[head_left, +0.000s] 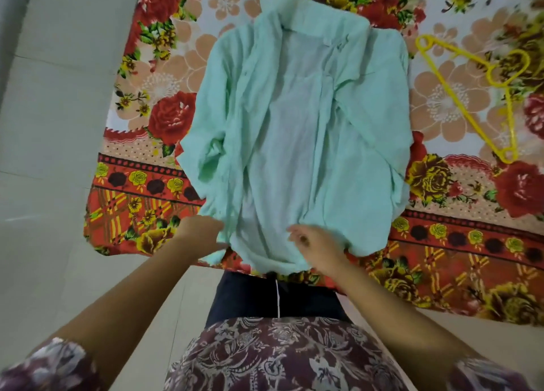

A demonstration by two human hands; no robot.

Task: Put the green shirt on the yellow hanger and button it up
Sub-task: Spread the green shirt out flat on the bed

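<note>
The green shirt (pixel 297 131) lies spread on the bed with its front open, collar at the far end and hem toward me. My left hand (pixel 200 233) grips the hem at its near left corner, the fingertips hidden in the fabric. My right hand (pixel 312 240) is at the near hem right of the middle, with its fingers curled on the bunched cloth. The yellow hanger (pixel 506 96) lies flat on the bed to the right of the shirt, apart from it and from both hands.
A floral bed sheet (pixel 459 243) in red, orange and yellow covers the bed. The bed's near edge runs just in front of my body. Pale tiled floor (pixel 53 126) lies to the left of the bed.
</note>
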